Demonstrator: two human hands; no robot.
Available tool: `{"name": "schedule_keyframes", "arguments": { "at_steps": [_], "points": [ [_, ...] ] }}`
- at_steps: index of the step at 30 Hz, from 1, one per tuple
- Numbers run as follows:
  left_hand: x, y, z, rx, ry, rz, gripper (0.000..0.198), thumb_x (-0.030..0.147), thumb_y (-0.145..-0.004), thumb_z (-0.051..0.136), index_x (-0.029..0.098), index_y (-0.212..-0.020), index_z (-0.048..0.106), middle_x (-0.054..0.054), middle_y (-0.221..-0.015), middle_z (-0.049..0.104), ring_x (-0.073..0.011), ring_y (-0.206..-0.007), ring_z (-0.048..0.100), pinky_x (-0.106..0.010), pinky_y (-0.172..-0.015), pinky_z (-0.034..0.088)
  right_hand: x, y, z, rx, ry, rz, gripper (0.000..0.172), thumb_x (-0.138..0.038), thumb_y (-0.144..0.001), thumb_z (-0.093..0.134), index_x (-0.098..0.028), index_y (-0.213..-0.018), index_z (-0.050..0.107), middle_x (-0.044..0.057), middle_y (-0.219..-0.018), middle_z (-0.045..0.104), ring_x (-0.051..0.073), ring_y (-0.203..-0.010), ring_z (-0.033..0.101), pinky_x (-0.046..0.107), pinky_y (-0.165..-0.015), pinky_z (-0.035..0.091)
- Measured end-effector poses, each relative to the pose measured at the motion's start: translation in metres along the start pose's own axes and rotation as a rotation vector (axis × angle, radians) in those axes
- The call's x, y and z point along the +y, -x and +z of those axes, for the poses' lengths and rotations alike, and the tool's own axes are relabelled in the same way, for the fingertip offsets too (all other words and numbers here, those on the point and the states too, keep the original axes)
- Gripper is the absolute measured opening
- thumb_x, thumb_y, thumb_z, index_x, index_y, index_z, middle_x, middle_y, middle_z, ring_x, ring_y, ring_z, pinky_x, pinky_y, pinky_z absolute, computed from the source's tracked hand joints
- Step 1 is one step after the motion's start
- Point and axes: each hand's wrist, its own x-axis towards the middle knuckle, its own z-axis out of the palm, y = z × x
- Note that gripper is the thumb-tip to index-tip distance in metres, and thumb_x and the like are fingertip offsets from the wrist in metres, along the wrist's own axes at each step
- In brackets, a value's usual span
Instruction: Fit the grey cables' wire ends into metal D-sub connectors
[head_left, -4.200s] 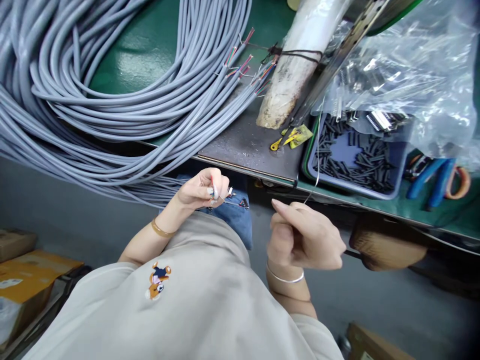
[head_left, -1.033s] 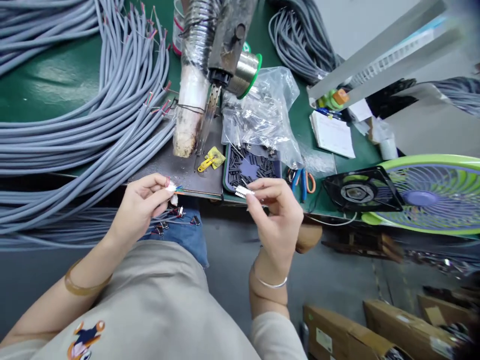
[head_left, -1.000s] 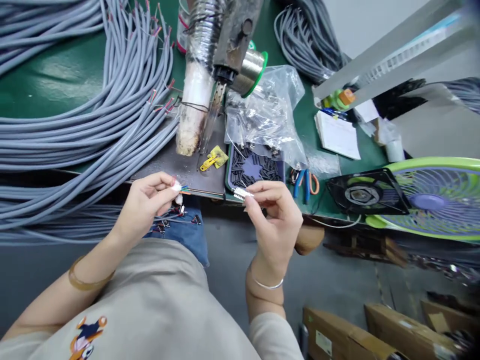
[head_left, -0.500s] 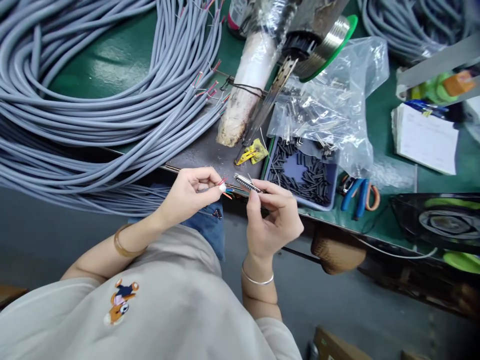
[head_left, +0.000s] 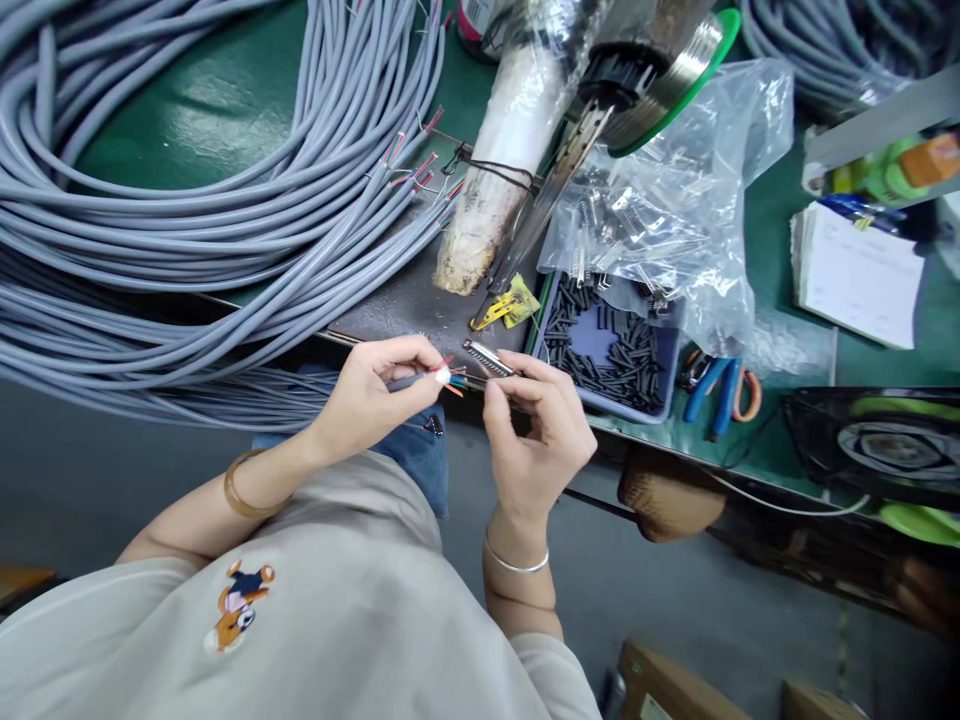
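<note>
My left hand [head_left: 386,392] pinches the end of a grey cable [head_left: 405,381] between thumb and forefinger. Several thin coloured wires [head_left: 455,382] fan out from its tip, red, blue, green and orange among them. Just to the right, my right hand [head_left: 541,425] has its fingers at one end of a small metal multi-pin connector [head_left: 487,356]. The forefinger lies against the connector, while the thumb sits a little lower, slightly apart from it. A small gap separates the wire ends from the connector. Part of the connector is hidden behind the fingers.
Looped grey cables [head_left: 225,235] cover the bench's left. Ahead are a wrapped white tube [head_left: 491,165], a solder spool [head_left: 679,85] and a yellow clip [head_left: 495,312]. A blue tray [head_left: 670,395] holds black sleeves beneath a clear bag [head_left: 675,190]. Pliers [head_left: 721,395] lie right.
The connector has turned in my right hand, and the thumb has come away from it, down and left. My left hand keeps the cable almost still. The view has shifted slightly.
</note>
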Motion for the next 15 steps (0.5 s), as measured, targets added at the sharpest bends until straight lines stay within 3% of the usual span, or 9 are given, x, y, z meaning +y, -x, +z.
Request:
{"name": "schedule_keyframes", "arguments": {
  "at_steps": [3, 6, 9, 15],
  "points": [
    [0.002, -0.004, -0.001, 0.053, 0.049, -0.021, 0.013, 0.021, -0.081, 0.073, 0.014, -0.071, 0.067, 0.0, -0.072, 0.063, -0.0054, -0.055, 0.049, -0.017, -0.052, 0.043, 0.003, 0.002, 0.003, 0.055, -0.063, 0.038, 0.009, -0.018, -0.097, 0.062, -0.026, -0.098, 0.067, 0.005, -0.111, 0.077, 0.022, -0.102, 0.076, 0.041, -0.087, 0.065],
    [0.004, -0.008, -0.001, 0.046, 0.078, -0.035, 0.012, 0.02, -0.079, 0.074, 0.014, -0.071, 0.067, -0.002, -0.076, 0.067, -0.002, -0.046, 0.04, -0.017, -0.042, 0.035, 0.005, 0.003, 0.008, 0.022, -0.174, 0.068, 0.008, -0.018, -0.099, 0.059, -0.025, -0.099, 0.064, 0.005, -0.112, 0.077, 0.021, -0.102, 0.076, 0.036, -0.08, 0.065],
    [0.004, -0.012, 0.001, 0.066, 0.068, -0.03, 0.011, 0.019, -0.077, 0.074, 0.013, -0.07, 0.067, -0.004, -0.08, 0.071, -0.0018, -0.047, 0.039, -0.016, -0.04, 0.032, 0.006, 0.0, 0.013, 0.017, -0.177, 0.082, 0.005, -0.02, -0.096, 0.063, -0.024, -0.093, 0.062, 0.006, -0.11, 0.077, 0.021, -0.101, 0.077, 0.036, -0.079, 0.065],
    [0.0, -0.018, 0.004, 0.12, 0.053, -0.016, 0.014, 0.021, -0.075, 0.074, 0.013, -0.068, 0.065, -0.004, -0.077, 0.07, -0.0066, -0.059, 0.054, -0.017, -0.053, 0.045, 0.008, -0.006, 0.017, 0.049, -0.085, -0.01, 0.01, -0.018, -0.092, 0.067, -0.025, -0.087, 0.061, 0.004, -0.108, 0.078, 0.022, -0.1, 0.077, 0.04, -0.083, 0.066]
  ]
}}
